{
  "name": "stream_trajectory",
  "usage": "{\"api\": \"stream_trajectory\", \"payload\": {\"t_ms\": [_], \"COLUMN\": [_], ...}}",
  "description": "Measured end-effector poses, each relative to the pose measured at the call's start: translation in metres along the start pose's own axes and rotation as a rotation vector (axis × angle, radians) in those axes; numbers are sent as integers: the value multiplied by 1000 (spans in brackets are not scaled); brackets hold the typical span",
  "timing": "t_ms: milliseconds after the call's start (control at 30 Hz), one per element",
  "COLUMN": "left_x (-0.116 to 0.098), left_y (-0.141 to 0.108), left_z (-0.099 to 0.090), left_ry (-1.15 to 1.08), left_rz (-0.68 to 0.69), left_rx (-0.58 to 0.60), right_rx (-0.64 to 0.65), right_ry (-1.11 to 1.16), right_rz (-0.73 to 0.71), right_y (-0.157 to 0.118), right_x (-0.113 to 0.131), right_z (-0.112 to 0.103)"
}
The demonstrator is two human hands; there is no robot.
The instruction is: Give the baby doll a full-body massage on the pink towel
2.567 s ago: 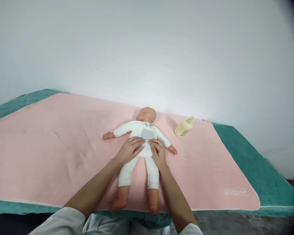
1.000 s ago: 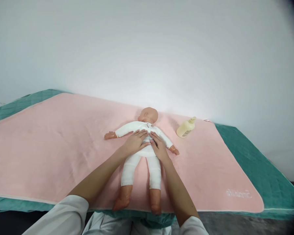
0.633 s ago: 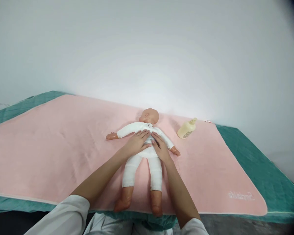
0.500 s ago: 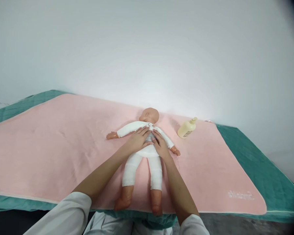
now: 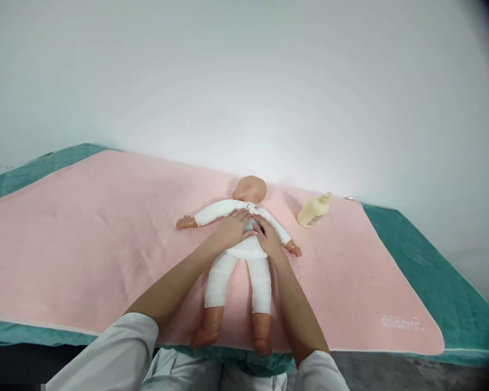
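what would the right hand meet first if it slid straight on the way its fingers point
The right hand would probably meet the white cloth collar of the bald plastic doll first, then its head; depth is hard to judge.

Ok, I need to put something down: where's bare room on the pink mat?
Widest: the pink mat left of the doll, out to the green cover. Another lies right of the doll, between the yellow bottle and the mat's front edge, with white lettering. It's crowded at the doll's torso, where the left hand and right hand rest.
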State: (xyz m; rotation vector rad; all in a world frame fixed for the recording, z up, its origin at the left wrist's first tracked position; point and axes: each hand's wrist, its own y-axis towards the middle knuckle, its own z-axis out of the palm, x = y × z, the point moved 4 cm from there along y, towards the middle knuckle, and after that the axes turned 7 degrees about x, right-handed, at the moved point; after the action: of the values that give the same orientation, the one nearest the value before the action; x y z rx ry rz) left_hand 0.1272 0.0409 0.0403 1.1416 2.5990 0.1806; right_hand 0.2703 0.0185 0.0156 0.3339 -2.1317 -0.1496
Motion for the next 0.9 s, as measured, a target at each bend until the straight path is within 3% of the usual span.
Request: {"api": "stream_trajectory", "payload": {"t_ms": [267,500,767,900], "left_x": [2,-10,-29,-31], "left_y": [1,-20,-66,-84], "left_z": [7,-6,-11,-14], "left_ry": [7,62,1,-101], "left_rz": [-20,1,235,344], "left_rx": [3,-158,-323,-374], "right_rx": [30,-181,-276,-235], "right_ry": [-28,5,-98,-95], "right_rz": [-44,-132,-345,-378], "right_y": [-1,-36,-88,-97], "right_x": [-1,8,17,18], "right_z": [2,-1,2,4]}}
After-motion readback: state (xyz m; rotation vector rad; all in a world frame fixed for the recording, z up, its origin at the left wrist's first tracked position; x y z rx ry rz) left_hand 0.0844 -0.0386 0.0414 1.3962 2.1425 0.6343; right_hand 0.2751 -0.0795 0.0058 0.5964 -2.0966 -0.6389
